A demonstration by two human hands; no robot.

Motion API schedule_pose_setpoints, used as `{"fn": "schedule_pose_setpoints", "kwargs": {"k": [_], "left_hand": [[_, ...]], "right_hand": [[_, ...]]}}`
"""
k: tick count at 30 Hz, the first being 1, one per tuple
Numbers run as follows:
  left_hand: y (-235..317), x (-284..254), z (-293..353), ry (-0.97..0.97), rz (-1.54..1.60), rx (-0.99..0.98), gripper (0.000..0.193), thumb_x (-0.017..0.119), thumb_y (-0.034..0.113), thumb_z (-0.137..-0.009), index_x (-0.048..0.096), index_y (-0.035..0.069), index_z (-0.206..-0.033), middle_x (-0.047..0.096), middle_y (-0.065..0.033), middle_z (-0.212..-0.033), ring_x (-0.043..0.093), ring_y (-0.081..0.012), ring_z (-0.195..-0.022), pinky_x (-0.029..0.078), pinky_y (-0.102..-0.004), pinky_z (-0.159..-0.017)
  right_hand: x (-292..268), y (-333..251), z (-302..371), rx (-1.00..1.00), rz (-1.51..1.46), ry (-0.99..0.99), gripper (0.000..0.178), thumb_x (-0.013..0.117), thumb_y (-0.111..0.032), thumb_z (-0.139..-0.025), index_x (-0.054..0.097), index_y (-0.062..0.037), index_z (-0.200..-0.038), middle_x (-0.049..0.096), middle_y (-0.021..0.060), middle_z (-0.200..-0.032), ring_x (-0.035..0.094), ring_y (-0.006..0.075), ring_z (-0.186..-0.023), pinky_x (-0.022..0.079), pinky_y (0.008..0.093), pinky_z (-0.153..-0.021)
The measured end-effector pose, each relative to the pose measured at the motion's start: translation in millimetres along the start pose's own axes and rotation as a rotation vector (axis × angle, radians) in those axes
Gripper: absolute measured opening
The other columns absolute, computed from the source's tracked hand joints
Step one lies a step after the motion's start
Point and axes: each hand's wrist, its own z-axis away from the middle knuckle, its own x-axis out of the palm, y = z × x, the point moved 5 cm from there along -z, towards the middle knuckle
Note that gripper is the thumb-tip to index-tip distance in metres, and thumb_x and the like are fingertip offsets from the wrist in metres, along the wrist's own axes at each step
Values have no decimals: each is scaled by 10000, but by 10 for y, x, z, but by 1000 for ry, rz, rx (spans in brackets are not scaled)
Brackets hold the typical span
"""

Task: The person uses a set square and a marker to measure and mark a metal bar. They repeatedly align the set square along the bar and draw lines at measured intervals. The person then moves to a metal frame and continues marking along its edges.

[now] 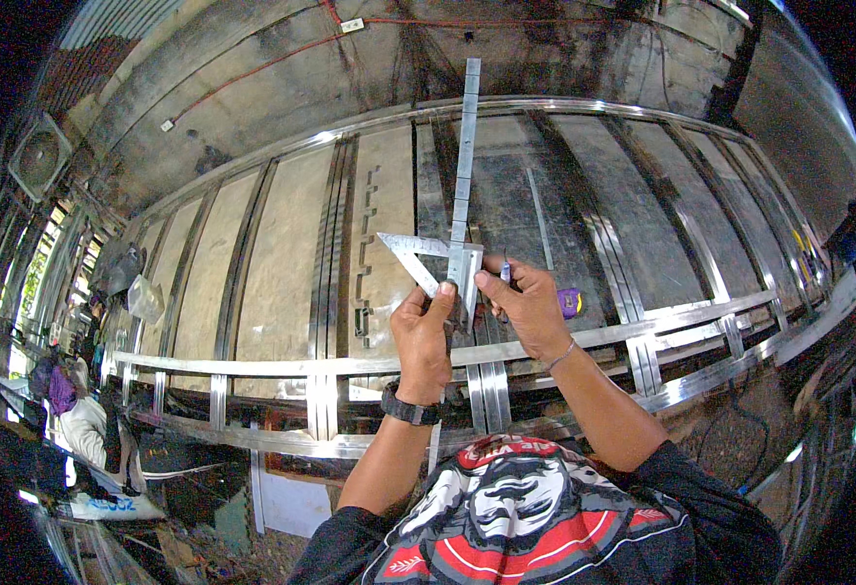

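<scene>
My left hand is closed around a long narrow metal bar and a silver triangular square, its thumb pressing them together. Dark lines cross the bar at intervals, and its far end points away from me. The square's thick edge lies along the bar. My right hand is closed too, with a pen-like marker upright between its fingers. Its thumb and finger reach the right side of the square. Just beyond that hand sits a purple and yellow tape measure.
Below my hands spreads a large metal frame with several crossbars, over tan and dark boards. A thin metal strip rests on the dark board. A fan stands far left; clutter and a white sack lie left.
</scene>
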Motion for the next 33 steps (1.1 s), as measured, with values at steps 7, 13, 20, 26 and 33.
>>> {"fn": "schedule_pose_setpoints", "kwargs": {"k": [7,13,20,26,33], "left_hand": [[-22,-15,7,3,46,-26,143,679,103,-951,696,-13,-1034,675,-4,-908,554,-59,-764,440,-225,-687],[140,66,99,11,1,-71,126,691,122,-940,694,0,-968,663,7,-820,569,-72,-682,456,-259,-599],[125,39,211,-65,-45,-61,158,673,140,-953,679,-17,-967,677,-37,-826,603,-108,-644,490,-280,-586],[-3,22,255,-113,24,-95,181,655,133,-968,653,-45,-998,700,-91,-837,683,-163,-655,567,-291,-589],[54,39,285,-128,14,-83,188,661,134,-965,652,-48,-1012,706,-96,-835,689,-164,-656,564,-281,-580]], "right_hand": [[11,-4,-2,2,-7,-18,306,746,-177,-910,697,22,-1138,636,-25,-797,522,41,-638,432,199,-577],[-88,-15,-65,42,61,-87,342,652,-244,-978,671,11,-1206,653,-21,-877,546,54,-721,455,220,-656],[-400,-182,-310,-75,267,-258,257,568,-166,-998,643,-52,-1215,674,27,-1003,600,104,-889,464,258,-790],[-292,-365,-376,-204,499,-372,242,639,51,-899,655,5,-1137,669,37,-1014,621,105,-971,504,263,-866],[-240,-380,-390,-198,472,-400,280,624,79,-857,676,6,-1122,679,58,-1056,634,132,-996,509,271,-908]]}}
